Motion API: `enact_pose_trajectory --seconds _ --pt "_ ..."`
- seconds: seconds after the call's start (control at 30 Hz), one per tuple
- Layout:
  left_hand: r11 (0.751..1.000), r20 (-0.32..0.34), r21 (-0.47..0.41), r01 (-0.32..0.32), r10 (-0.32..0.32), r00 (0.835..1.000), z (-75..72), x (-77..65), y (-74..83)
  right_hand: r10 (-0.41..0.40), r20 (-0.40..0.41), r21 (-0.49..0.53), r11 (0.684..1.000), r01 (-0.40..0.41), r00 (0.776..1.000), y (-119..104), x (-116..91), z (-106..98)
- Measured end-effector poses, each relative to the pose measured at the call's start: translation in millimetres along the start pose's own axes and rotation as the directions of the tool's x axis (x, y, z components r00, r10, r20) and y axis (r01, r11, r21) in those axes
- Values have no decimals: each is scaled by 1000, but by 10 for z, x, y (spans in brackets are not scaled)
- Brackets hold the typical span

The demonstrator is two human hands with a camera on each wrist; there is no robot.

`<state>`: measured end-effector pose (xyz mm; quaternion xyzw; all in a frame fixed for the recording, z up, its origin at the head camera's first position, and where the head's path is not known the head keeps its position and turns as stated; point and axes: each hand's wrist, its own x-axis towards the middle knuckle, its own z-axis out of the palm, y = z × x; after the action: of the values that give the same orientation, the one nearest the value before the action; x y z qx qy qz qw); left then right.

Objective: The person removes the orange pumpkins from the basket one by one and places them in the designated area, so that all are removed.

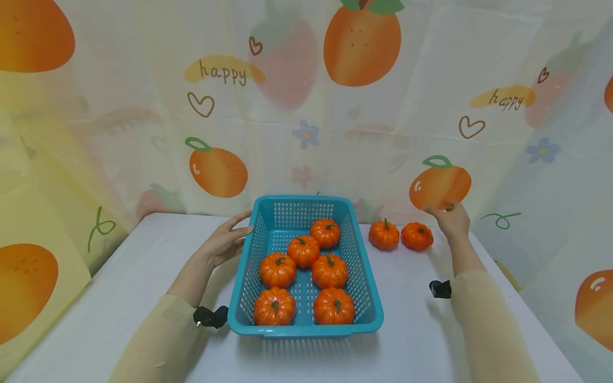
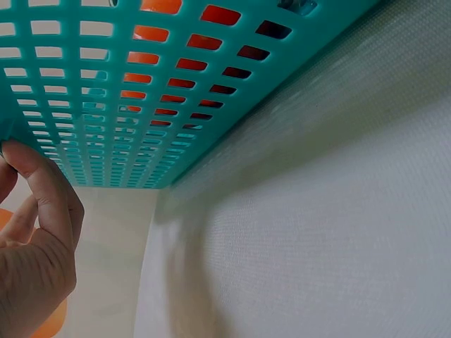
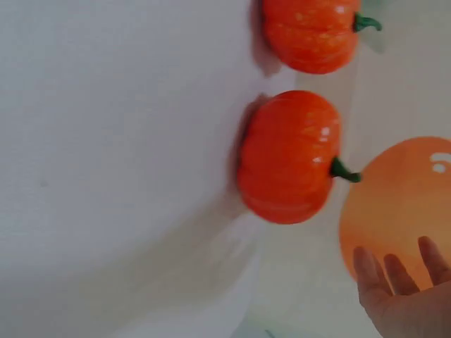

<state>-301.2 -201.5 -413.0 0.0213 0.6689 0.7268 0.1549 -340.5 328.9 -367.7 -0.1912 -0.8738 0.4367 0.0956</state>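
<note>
A teal plastic basket (image 1: pixel 306 332) stands in the middle of the table with several small orange pumpkins inside, such as the front left pumpkin (image 1: pixel 274 307). At its left side my left hand (image 1: pixel 227 242) holds the rim, the fingers meeting the outer edge. The left wrist view shows the hand (image 2: pixel 39 232) bent up against the basket's perforated wall (image 2: pixel 91 105). Two pumpkins lie right of the basket: one nearer to it (image 1: pixel 383 234) and one farther right (image 1: pixel 416 236). My right hand (image 1: pixel 450 219) hovers just right of the farther pumpkin (image 3: pixel 290 158), fingers loosely bent and holding nothing.
A white table (image 1: pixel 407 319) carries everything. Behind it hangs a curtain (image 1: pixel 335 149) printed with fruit, hearts and the word happy. Black devices sit at both wrists, one on the left wrist (image 1: pixel 210 316) and one on the right wrist (image 1: pixel 440 289).
</note>
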Motion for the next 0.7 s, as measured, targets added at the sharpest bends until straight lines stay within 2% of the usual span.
enact_pose_trajectory --seconds 0.17,0.43,0.53,0.7 --pt "1000 5 3 -2 2 1000 -4 -13 11 -53 14 62 997 52 998 -277 -44 -11" --pt "1000 5 -9 1 -1 1000 -2 -22 11 -127 17 125 984 123 992 -722 -119 90" --pt "1000 -3 -9 2 -2 1000 1 -16 7 -142 43 149 980 134 989 -863 -149 125" --pt "1000 -5 -2 1 -1 1000 -3 -18 -3 -178 99 263 954 147 979 -1083 -212 186"
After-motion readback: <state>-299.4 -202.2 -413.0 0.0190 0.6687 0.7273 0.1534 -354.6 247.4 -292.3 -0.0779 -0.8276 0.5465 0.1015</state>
